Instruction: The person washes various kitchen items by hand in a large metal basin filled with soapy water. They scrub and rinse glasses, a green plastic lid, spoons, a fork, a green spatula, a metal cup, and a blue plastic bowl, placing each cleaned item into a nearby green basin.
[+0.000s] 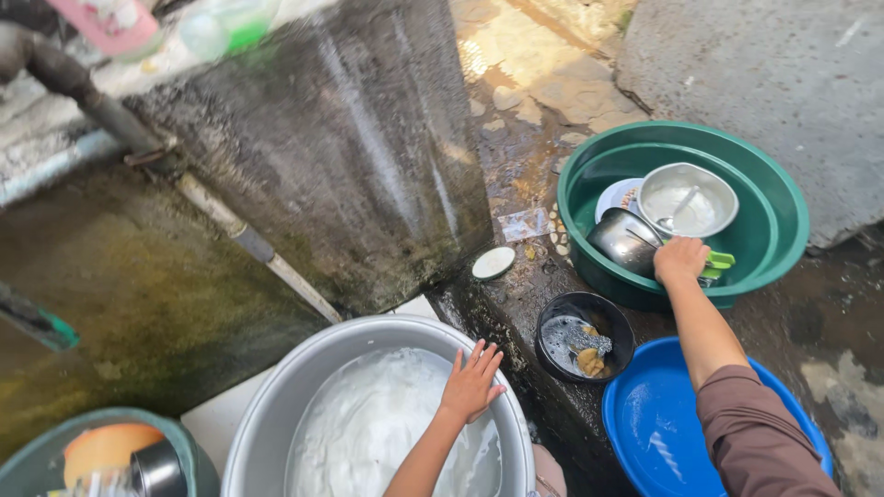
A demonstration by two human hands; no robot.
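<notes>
The right hand (681,260) is reaching into the green basin (783,216), its fingers curled down over a steel bowl (619,241) lying beside green-handled utensils (718,265); whether they are actually gripping it cannot be told. Wet steel like this is likely light, stiff and slippery, best pinched at the rim. The left hand (471,385) is hovering with fingers spread, holding nothing, over the soapy water of the large metal basin (276,414).
</notes>
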